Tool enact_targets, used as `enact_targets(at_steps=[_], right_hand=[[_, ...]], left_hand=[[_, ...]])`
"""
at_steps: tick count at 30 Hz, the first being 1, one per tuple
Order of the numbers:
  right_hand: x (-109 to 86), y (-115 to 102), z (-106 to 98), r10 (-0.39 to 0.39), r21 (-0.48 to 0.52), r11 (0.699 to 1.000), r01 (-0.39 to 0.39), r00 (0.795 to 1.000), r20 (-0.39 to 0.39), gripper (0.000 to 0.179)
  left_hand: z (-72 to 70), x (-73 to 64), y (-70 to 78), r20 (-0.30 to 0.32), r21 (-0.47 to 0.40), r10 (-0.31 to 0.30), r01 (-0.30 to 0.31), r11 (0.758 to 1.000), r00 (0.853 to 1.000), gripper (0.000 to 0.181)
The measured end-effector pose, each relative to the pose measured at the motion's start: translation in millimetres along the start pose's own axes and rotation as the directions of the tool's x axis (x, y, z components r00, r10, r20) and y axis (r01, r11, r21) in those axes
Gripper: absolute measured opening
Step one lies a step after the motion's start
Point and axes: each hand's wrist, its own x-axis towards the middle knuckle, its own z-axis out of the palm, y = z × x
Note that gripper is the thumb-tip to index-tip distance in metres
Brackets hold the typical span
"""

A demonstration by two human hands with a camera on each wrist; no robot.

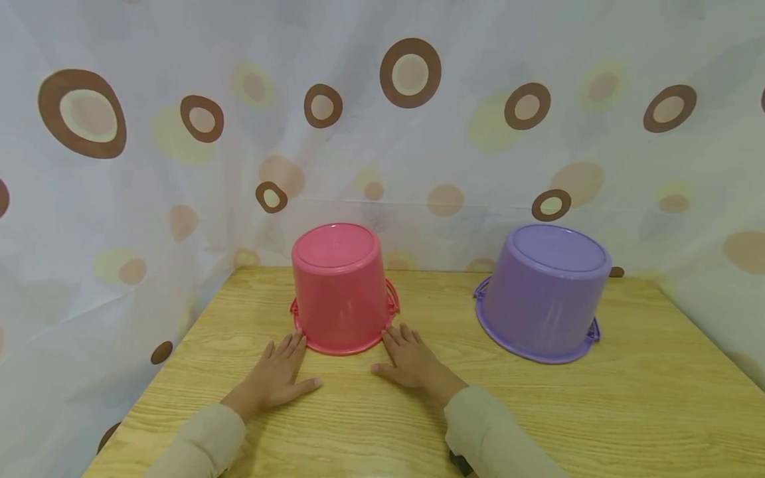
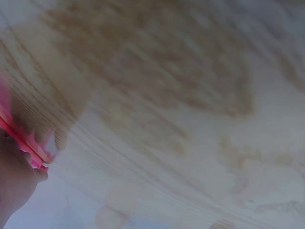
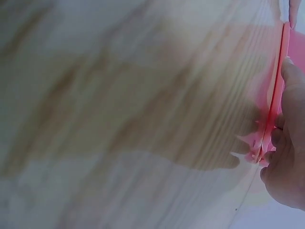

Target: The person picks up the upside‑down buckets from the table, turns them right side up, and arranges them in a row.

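A pink bucket (image 1: 340, 292) stands upside down on the wooden table, its base facing up and its handle around the rim. My left hand (image 1: 273, 375) lies beside its near left side, fingers straight, fingertips at the rim. On the near right side my right hand (image 1: 412, 362) reaches the same rim with extended fingers, thumb spread towards the left. Part of the left hand (image 2: 16, 179) shows by the pink rim in the left wrist view. In the right wrist view the right hand (image 3: 290, 138) is against the bucket's rim (image 3: 274, 95).
A purple bucket (image 1: 544, 295), also upside down, stands on the right of the table (image 1: 358, 425). A white curtain (image 1: 358, 153) with brown and beige circles hangs behind and along both sides. A small dark object (image 1: 460, 463) shows under the right sleeve.
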Motion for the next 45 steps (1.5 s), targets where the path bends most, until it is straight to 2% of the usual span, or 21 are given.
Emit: enact_targets(at_steps=[17,27,37,45], right_hand=[[-7.3,5,1,-0.022,0.012,1.000,0.022,1.000,-0.015,0.074],[-11.6,6,1,-0.047,-0.001,0.999,0.047,0.998,-0.030,0.075],[-16.4,8,-1,-0.058,-0.015,0.998,0.057,0.998,-0.010,0.075],[-20.9,11,-1,-0.060,-0.012,0.998,0.059,0.998,-0.010,0.075]], left_hand=[[-3.6,-4.7,10.0,0.040,-0.054,0.005,-0.003,0.999,0.999,0.086],[-1.6,-4.9,12.1,0.048,-0.030,0.010,-0.009,1.000,0.999,0.086],[-2.4,-8.0,18.1,0.060,-0.031,0.002,0.000,1.000,0.998,0.086],[-0.3,-8.9,20.8,0.051,-0.020,0.023,-0.022,1.000,0.998,0.086]])
